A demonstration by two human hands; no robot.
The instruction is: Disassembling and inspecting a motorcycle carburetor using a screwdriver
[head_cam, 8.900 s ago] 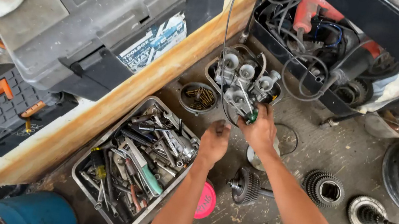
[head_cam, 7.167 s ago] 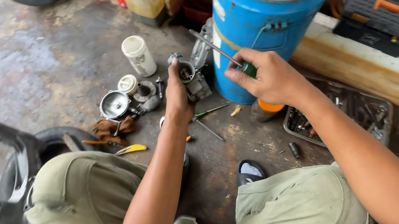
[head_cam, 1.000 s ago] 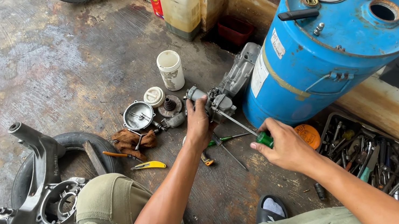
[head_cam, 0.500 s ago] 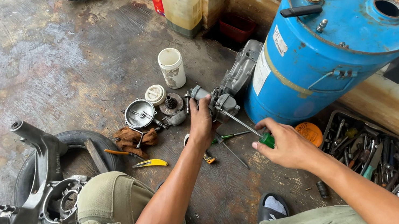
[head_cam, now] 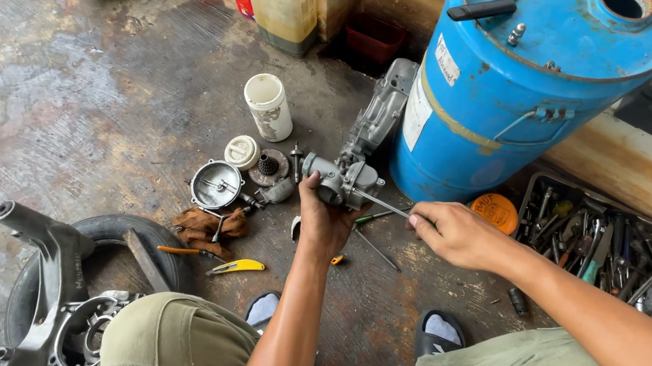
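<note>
Gripping a grey cast-metal carburetor from below with left hand, fingers clamped on its body, just above the stained concrete floor. Closed with right hand round a green-handled screwdriver, thin steel shaft touching the carburetor's right side. Just behind, far right: big blue drum, white rectangular label on its left wall. Left of the carburetor: white cylindrical plastic jar, round metal cover, brown rag. At right, tray of tools; beside it, round orange lid.
</note>
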